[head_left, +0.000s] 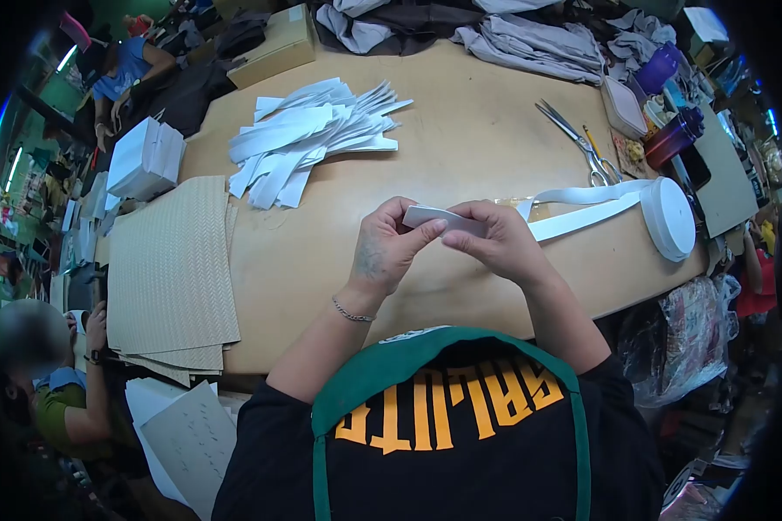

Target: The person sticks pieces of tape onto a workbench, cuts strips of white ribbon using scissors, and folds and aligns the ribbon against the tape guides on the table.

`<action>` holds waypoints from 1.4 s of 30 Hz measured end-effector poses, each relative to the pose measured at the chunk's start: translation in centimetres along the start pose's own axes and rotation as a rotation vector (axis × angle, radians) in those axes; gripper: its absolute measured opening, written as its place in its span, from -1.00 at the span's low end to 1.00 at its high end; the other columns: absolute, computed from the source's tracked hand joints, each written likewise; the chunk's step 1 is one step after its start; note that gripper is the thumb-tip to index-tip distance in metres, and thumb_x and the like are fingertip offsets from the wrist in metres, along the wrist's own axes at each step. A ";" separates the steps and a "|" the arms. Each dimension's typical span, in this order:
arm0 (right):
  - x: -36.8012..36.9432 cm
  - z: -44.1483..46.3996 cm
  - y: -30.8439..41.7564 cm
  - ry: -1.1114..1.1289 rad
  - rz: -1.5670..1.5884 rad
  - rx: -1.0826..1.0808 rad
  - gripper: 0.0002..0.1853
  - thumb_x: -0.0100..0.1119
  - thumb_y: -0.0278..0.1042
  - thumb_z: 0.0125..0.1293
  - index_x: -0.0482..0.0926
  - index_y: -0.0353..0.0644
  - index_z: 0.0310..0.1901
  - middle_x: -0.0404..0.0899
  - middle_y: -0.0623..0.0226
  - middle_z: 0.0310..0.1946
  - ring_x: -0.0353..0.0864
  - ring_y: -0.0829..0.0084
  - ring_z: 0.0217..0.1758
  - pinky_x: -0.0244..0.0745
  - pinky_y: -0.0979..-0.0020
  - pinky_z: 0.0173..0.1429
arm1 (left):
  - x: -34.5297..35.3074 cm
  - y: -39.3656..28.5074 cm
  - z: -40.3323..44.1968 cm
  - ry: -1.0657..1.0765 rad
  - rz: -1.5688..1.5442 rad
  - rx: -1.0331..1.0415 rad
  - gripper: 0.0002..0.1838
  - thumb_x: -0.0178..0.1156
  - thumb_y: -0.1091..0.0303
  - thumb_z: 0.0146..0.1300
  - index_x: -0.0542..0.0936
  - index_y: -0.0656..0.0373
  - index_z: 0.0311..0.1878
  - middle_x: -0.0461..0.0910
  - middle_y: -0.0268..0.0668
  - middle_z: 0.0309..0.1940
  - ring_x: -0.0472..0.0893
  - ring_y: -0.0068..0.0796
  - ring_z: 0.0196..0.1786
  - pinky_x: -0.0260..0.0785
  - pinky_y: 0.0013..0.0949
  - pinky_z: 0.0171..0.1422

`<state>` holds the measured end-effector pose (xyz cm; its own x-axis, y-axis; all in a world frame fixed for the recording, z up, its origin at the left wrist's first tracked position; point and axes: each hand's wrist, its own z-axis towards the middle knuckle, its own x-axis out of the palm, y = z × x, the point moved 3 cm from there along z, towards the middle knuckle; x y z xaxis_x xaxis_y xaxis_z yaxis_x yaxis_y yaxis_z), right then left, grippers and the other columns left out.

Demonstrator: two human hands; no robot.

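In the head view, my left hand (388, 241) pinches one end of a short flat white strip (447, 220) between thumb and fingers. My right hand (497, 236) is closed on the other end of this strip, above the middle of the table. A roll of white band (671, 220) lies to the right, with lengths of band running from it toward my right hand. Whether the held strip joins the roll is hidden behind that hand. Beyond my left hand is a loose pile of cut white strips (317, 135).
Scissors (586, 148) and a pencil lie at the right, near a purple bottle (674, 137) and a plastic container (623, 108). Textured beige sheets (174, 269) are stacked at the left below a white block-shaped stack (146, 159). Grey fabric (530, 52) lines the far edge. Other people sit at the left.
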<state>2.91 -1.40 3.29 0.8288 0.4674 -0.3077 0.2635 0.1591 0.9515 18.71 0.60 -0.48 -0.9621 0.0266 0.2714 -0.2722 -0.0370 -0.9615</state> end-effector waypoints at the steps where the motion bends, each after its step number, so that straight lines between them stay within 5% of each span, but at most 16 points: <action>1: -0.1 0.3 -0.3 -0.015 0.010 -0.004 -0.77 0.23 -0.40 0.22 0.58 -0.35 -0.14 0.62 0.29 -0.36 0.56 0.54 -0.26 0.46 0.49 -0.13 | 0.1 0.2 0.2 0.010 -0.024 -0.023 -0.82 0.32 0.43 0.13 0.51 0.23 -0.27 0.54 -0.40 -0.40 0.45 -0.71 -0.36 0.33 -0.60 -0.27; 9: -0.2 1.2 -1.2 0.041 0.338 0.035 -0.77 0.22 -0.43 0.22 0.59 -0.37 -0.13 0.64 0.26 -0.29 0.58 0.54 -0.19 0.48 0.50 -0.06 | 0.1 0.4 0.2 0.092 -0.305 -0.286 -0.76 0.22 0.55 0.17 0.50 0.26 -0.07 0.55 -0.35 -0.21 0.53 -0.62 -0.21 0.38 -0.60 -0.13; 21: -1.2 1.4 -1.8 -0.005 0.076 -0.063 -0.76 0.15 -0.48 0.22 0.59 -0.31 -0.08 0.58 0.17 -0.27 0.56 0.40 -0.18 0.45 0.42 -0.01 | 0.8 -1.6 -0.6 -0.110 0.293 -0.039 -0.79 0.20 0.38 0.26 0.59 0.35 -0.15 0.61 -0.35 -0.35 0.50 -0.70 -0.31 0.35 -0.60 -0.19; 30: -1.8 1.2 -0.9 0.019 0.097 -0.050 -0.76 0.21 -0.53 0.20 0.59 -0.31 -0.08 0.56 0.26 -0.22 0.53 0.46 -0.09 0.45 0.42 0.08 | 2.0 -1.9 -1.0 -0.143 0.208 0.036 -0.75 0.15 0.37 0.30 0.59 0.39 -0.11 0.63 -0.30 -0.33 0.53 -0.64 -0.29 0.40 -0.56 -0.15; 39: -1.4 1.3 -1.3 -0.042 0.055 -0.149 -0.79 0.19 -0.43 0.19 0.61 -0.28 -0.14 0.60 0.17 -0.34 0.55 0.33 -0.20 0.44 0.37 -0.08 | 2.0 -2.3 -0.9 -0.138 0.346 0.059 -0.76 0.11 0.36 0.32 0.59 0.38 -0.14 0.61 -0.33 -0.36 0.52 -0.65 -0.33 0.39 -0.57 -0.18; 42: -1.1 1.5 -1.3 -0.082 -0.087 -0.277 -0.83 0.20 -0.37 0.19 0.62 -0.27 -0.23 0.59 0.12 -0.42 0.56 0.20 -0.27 0.43 0.32 -0.11 | 1.7 -3.2 -0.9 -0.099 0.741 0.272 -0.77 0.07 0.37 0.35 0.59 0.38 -0.17 0.59 -0.37 -0.38 0.50 -0.67 -0.35 0.38 -0.58 -0.20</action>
<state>2.44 -3.45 2.40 0.8488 0.3718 -0.3758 0.1999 0.4324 0.8792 18.00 1.69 3.03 -0.8877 -0.1889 -0.4198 0.4571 -0.2535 -0.8525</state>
